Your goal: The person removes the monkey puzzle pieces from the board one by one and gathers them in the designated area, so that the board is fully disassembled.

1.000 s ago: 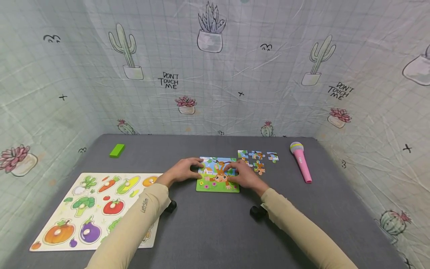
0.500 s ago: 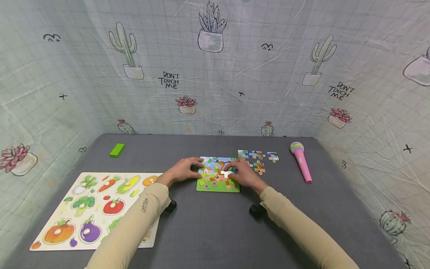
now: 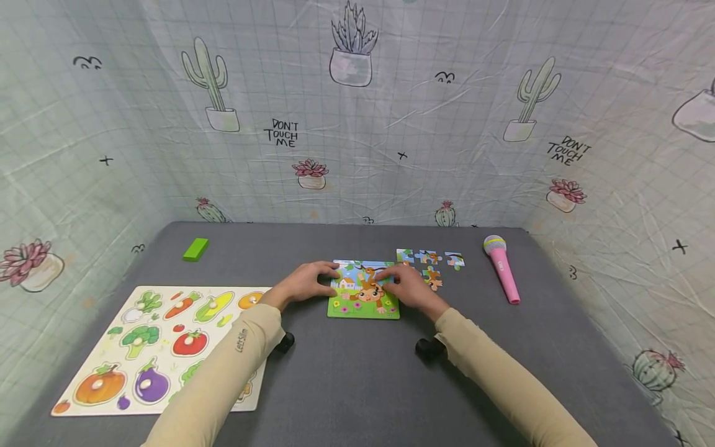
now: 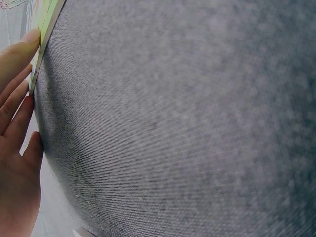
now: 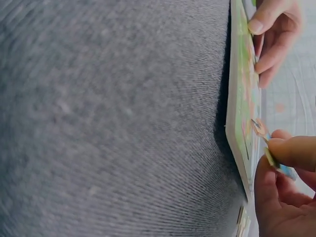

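Observation:
A monkey jigsaw puzzle [image 3: 357, 307] in a flat board lies at the middle of the table. At its left edge my left hand [image 3: 304, 283] rests with fingertips and thumb touching the board, fingers fairly straight. My right hand [image 3: 412, 287] is over the puzzle's right side. In the right wrist view, its thumb and fingers pinch a puzzle piece [image 5: 260, 129], tilted above or against the board; I cannot tell whether it touches. Part of that piece is hidden by the fingers. Several loose puzzle pieces [image 3: 429, 257] lie just behind the right hand.
A wooden vegetable peg puzzle [image 3: 167, 313] lies at the left, partly under the left forearm. A green block [image 3: 195, 249] sits at the back left. A pink toy microphone [image 3: 504, 273] lies at the right. A patterned cloth [image 3: 391, 186] hangs behind the table.
Half a second ago a white patch showed beside the monkey's face; now the printed face shows there. The right fingers have shifted slightly, and the left hand stays in place.

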A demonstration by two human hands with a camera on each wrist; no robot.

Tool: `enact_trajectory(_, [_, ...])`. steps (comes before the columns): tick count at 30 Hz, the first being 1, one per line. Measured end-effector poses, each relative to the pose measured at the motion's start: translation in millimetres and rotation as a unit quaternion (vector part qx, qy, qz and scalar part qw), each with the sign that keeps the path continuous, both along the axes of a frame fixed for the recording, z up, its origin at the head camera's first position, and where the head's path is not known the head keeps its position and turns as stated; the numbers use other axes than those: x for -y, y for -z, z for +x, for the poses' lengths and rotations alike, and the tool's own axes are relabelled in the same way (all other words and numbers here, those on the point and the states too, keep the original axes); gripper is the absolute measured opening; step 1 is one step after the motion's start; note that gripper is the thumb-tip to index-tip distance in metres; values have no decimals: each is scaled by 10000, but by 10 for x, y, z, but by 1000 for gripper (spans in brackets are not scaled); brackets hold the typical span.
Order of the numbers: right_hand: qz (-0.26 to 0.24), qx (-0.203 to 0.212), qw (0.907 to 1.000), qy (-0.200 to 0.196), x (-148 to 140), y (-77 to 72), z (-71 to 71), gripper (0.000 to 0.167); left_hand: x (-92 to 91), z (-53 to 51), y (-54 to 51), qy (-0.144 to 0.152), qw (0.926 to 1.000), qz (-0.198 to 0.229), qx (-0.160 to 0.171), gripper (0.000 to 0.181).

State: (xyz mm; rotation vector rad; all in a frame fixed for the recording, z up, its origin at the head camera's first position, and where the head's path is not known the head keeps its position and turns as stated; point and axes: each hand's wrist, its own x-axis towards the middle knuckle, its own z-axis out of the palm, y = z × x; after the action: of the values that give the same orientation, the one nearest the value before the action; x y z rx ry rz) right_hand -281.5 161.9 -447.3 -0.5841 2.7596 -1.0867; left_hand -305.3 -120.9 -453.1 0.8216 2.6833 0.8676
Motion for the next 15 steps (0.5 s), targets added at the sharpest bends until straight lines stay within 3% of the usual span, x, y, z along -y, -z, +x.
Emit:
enact_trajectory(7, [-578, 729, 9947, 435, -73, -30, 13, 26, -12, 0, -8, 2, 10000, -26, 25, 45])
enact_trajectory(15, [-813, 800, 9909, 713, -204, -44, 32, 26, -1, -2, -5, 4, 10000, -44, 44, 46])
